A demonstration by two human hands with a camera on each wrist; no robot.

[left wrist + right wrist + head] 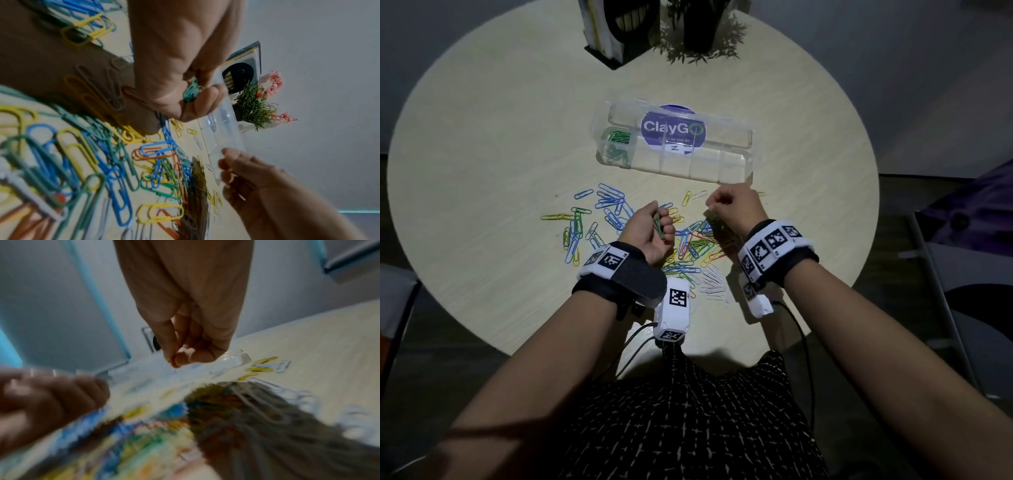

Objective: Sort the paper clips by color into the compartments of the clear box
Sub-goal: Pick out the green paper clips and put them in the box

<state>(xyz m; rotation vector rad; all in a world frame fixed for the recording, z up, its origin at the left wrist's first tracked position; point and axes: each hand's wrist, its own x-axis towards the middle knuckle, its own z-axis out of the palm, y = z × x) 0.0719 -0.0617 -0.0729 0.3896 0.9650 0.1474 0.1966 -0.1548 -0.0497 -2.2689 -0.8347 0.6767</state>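
A clear box (722, 168) lies across the table's middle, with green clips (617, 136) in its leftmost compartment. Loose clips (690, 245) in blue, green, yellow, orange and white are scattered in front of it. My left hand (650, 224) hovers palm-up over the pile and grips a small bunch of green clips (659, 228), seen between thumb and fingers (192, 91). My right hand (729, 205) is curled into a fist above the pile's right part, near the box's front wall. Its thumb meets the fingertips (180, 357), and no clip shows between them.
A black holder with books (616, 31) and a potted plant (698, 31) stand at the table's far edge. A round purple ClayGO label (673, 128) shows through the box. A chair (962, 274) stands on the right beside the round table (482, 171).
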